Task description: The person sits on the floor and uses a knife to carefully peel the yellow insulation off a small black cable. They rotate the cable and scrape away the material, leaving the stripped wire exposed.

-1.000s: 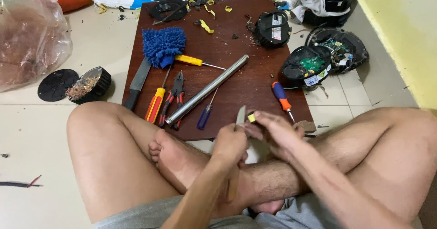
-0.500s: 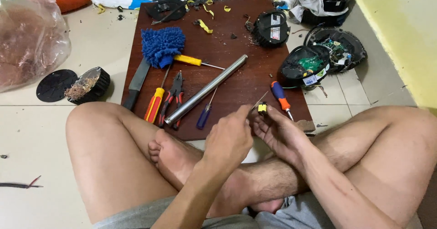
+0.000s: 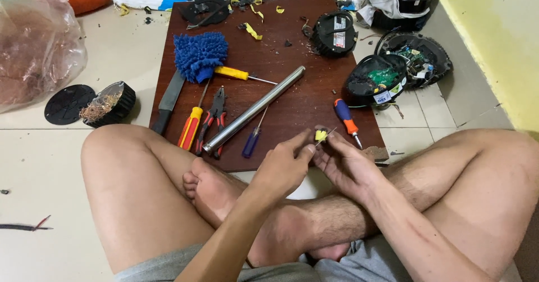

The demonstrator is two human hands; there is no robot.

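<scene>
My left hand (image 3: 283, 167) and my right hand (image 3: 346, 161) meet over the near edge of a dark wooden board (image 3: 292, 40), above my crossed legs. Both pinch a small yellow part (image 3: 320, 135) between their fingertips, and a thin metal pin sticks out of it to the upper right. Just beyond my right hand lies an orange and blue screwdriver (image 3: 346, 120). A blue-handled screwdriver (image 3: 252, 139) and a long metal tube (image 3: 254, 108) lie beyond my left hand.
On the board: red pliers (image 3: 215, 117), an orange-handled tool (image 3: 191, 126), a blue mop head (image 3: 199, 54), a black round housing (image 3: 334, 33). Opened black devices with circuit boards (image 3: 377, 79) lie right. A black cup of wire scraps (image 3: 109, 103), a lid (image 3: 68, 103) and a plastic bag (image 3: 33, 40) sit left.
Both hands have moved forward over the board's edge. The knife-like tool held a second ago is gone from them, and the yellow part with its pin now shows between the fingertips.
</scene>
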